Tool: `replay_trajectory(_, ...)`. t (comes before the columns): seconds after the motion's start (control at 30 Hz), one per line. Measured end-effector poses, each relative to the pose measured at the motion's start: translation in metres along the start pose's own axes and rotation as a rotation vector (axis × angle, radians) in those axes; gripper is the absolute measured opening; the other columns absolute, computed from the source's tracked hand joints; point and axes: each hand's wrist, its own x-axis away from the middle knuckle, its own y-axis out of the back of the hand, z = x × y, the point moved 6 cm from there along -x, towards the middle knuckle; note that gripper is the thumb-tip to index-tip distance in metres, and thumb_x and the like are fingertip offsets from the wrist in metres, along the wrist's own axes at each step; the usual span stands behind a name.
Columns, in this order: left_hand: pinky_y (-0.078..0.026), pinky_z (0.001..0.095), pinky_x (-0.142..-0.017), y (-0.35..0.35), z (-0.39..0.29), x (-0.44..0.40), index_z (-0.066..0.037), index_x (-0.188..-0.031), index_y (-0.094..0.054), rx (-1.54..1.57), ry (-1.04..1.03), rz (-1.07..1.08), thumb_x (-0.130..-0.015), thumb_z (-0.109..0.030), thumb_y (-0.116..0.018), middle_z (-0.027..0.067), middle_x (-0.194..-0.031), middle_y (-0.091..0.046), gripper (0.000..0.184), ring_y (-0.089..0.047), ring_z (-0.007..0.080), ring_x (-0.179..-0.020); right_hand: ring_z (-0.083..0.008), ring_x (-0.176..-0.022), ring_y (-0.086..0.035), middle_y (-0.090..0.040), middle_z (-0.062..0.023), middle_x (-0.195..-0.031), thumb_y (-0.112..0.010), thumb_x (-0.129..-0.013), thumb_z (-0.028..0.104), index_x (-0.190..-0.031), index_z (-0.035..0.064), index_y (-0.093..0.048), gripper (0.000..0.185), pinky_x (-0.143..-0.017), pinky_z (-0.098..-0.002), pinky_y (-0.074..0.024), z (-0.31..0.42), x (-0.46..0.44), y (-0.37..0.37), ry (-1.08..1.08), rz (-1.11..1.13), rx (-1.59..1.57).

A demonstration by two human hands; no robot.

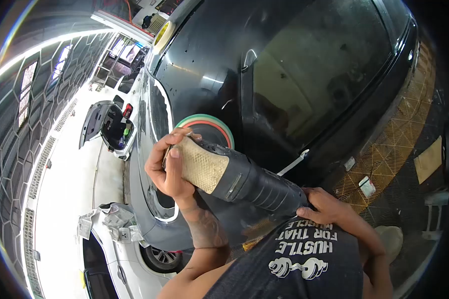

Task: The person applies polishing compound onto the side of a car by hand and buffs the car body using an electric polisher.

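Note:
A polisher (267, 187) with a black body and a tan textured wrap at its front end lies across the middle of the view. My left hand (172, 167) wraps round the tan front end. The rear end of the body is gripped by my right hand (322, 205). Beneath the front end shows a round pad (228, 130) with green and orange-red rims, partly hidden by my left hand and the tool. It is at the dark panel of a black car (199, 94), beside the side window; whether it presses flat there is hard to tell.
A roll of tape (163, 35) rests on the car at the upper left. White cars (129, 259) stand at the left, one partly covered with paper (117, 222). At the right, yellow and black floor tiles (396, 144) hold a small packet (367, 187); cardboard (428, 160) lies beyond.

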Motion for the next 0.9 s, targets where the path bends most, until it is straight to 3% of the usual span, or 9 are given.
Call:
replay_trajectory(0.17,-0.058,0.0403,-0.079,-0.014,0.001,-0.018,0.012,-0.103,-0.065,-0.015,0.026,0.05,-0.087,-0.005,-0.058,0.0277,-0.098,-0.069,0.025,-0.07,0.0332,-0.084,-0.0471,-0.104,-0.064,-0.065,-0.0343,-0.109,-0.051,-0.099,0.058,-0.124,-0.0151,-0.053,0.077,-0.093,-0.0475,-0.0515,0.008,-0.002,0.01,0.012,0.005,-0.033)
replay_trajectory(0.27,-0.058,0.0405,-0.079,-0.018,0.003,-0.025,0.012,-0.103,-0.065,-0.014,0.024,0.058,-0.087,-0.006,-0.058,0.0277,-0.098,-0.069,0.025,-0.07,0.0333,-0.083,-0.0459,-0.104,-0.065,-0.065,-0.0333,-0.109,-0.059,-0.094,0.06,-0.125,-0.0147,-0.053,0.081,-0.093,-0.0469,-0.0517,0.007,-0.002,0.012,-0.043,0.004,-0.08)
replay_trajectory(0.37,-0.055,0.0425,-0.083,-0.021,0.005,-0.029,0.011,-0.108,-0.064,-0.049,0.016,0.109,-0.088,-0.01,-0.057,0.0327,-0.103,-0.066,0.03,-0.068,0.0371,-0.087,-0.0453,-0.103,-0.066,-0.067,-0.0317,-0.109,-0.07,-0.086,0.059,-0.122,-0.0134,-0.055,0.082,-0.092,-0.0462,-0.052,0.017,-0.005,0.012,-0.048,-0.03,0.139)
replay_trajectory(0.43,-0.055,0.0428,-0.083,-0.021,0.007,-0.032,0.011,-0.109,-0.064,-0.03,-0.007,0.108,-0.089,-0.01,-0.057,0.0329,-0.103,-0.066,0.03,-0.068,0.0376,-0.087,-0.046,-0.101,-0.066,-0.068,-0.0288,-0.109,-0.08,-0.077,0.048,-0.118,-0.0089,-0.06,0.073,-0.092,-0.0456,-0.052,0.007,-0.008,0.014,-0.19,-0.119,0.147)
replay_trajectory(0.57,-0.055,0.0434,-0.083,-0.027,0.006,-0.036,0.011,-0.109,-0.064,-0.015,-0.009,0.117,-0.089,-0.01,-0.057,0.0328,-0.104,-0.066,0.03,-0.068,0.0376,-0.087,-0.0466,-0.099,-0.065,-0.068,-0.0272,-0.109,-0.081,-0.074,0.033,-0.114,-0.0045,-0.064,0.058,-0.091,-0.0465,-0.052,0.016,-0.009,0.022,-0.204,-0.183,0.021)
replay_trajectory(0.63,-0.055,0.0439,-0.083,-0.028,0.007,-0.037,0.011,-0.109,-0.064,-0.032,-0.018,0.113,-0.089,-0.01,-0.057,0.0328,-0.104,-0.066,0.03,-0.068,0.0375,-0.087,-0.0456,-0.096,-0.066,-0.07,-0.0254,-0.104,-0.08,-0.07,0.024,-0.114,-0.002,-0.065,0.054,-0.09,-0.0473,-0.0519,0.02,-0.005,0.027,-0.23,-0.276,0.299)
replay_trajectory(0.9,-0.056,0.0438,-0.082,-0.028,0.004,-0.032,0.011,-0.106,-0.064,-0.025,-0.052,0.102,-0.088,-0.008,-0.056,0.0308,-0.1,-0.068,0.027,-0.068,0.0364,-0.086,-0.0459,-0.091,-0.066,-0.07,-0.0255,-0.096,-0.08,-0.068,0.021,-0.11,-0.0024,-0.065,0.05,-0.088,-0.0469,-0.0522,0.009,-0.01,0.025,-0.192,-0.257,0.202)
